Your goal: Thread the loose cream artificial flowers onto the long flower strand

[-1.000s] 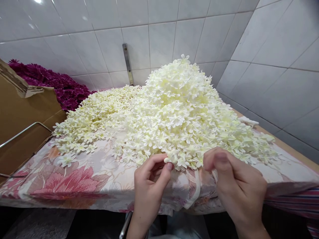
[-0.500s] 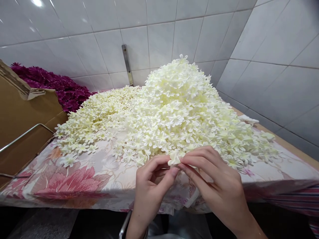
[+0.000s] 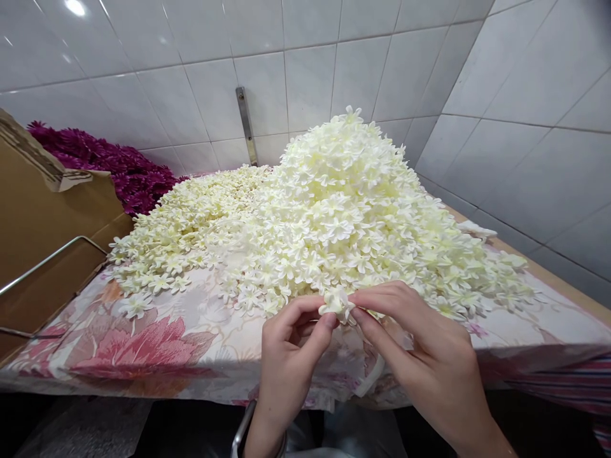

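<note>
A small cream-white artificial flower (image 3: 338, 304) is pinched between my two hands, just over the front edge of the table. My left hand (image 3: 291, 362) grips its left side between thumb and forefinger. From the right, my right hand (image 3: 424, 356) holds the other side with thumb and fingertips. Right behind my fingers rises a tall heap of white flowers (image 3: 344, 210) with pale yellow-green centres. A lower, yellower pile of flowers (image 3: 191, 222) spreads to its left. The underside of the held flower is hidden by my fingers.
A floral tablecloth (image 3: 143, 343) covers the table. At the left stand a cardboard box (image 3: 62, 235) and a bent metal rod (image 3: 48, 261), with purple flowers (image 3: 105, 162) behind. A metal bracket (image 3: 246, 127) is fixed to the tiled wall (image 3: 310, 76). Striped cloth (image 3: 568, 381) shows at lower right.
The held flower has turned and shows more of its petals. My right thumb and forefinger have shifted slightly on it. The whole view has moved a little.
</note>
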A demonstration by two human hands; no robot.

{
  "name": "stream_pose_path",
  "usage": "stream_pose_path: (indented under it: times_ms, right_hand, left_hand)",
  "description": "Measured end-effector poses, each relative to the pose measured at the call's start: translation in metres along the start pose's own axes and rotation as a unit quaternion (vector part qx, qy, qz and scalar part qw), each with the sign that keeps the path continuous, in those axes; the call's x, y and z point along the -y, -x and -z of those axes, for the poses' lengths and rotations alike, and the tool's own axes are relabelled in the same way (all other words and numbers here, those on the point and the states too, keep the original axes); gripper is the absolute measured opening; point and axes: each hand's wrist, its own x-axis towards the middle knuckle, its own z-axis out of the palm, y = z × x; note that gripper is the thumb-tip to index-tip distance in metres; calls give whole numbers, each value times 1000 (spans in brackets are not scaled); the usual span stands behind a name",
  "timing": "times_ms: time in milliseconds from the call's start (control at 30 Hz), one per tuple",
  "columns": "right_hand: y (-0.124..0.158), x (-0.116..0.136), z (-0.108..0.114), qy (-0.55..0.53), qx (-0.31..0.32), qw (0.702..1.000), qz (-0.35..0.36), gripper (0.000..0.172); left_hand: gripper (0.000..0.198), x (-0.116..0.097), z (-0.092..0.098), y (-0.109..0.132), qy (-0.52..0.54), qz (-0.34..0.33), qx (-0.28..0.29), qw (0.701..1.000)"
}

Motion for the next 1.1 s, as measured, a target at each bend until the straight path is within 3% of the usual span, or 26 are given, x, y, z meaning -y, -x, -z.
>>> stream_pose_path:
  times_ms: [200,367,533,900,1100]
  right_hand:
    - [-7,-16,10,148,-116,982,-7,12]
    - [-20,-26,5,182,-36,978,97,11]
    - [-18,-27,-5,224,9,970,94,9]
    - [-4,-8,-6,41,-13,993,105,26]
    - [-2,-8,-9,-23,-21,998,53,28]
  left_hand:
    - [8,-7,-7,1,27,25,-71,997]
    - [9,-8,-10,1,35,30,-83,995]
    - [7,-8,-12,1,59,28,-89,994]
    - [6,-8,-9,0,77,43,-69,994]
    - [10,-5,-2,-1,48,28,-13,998]
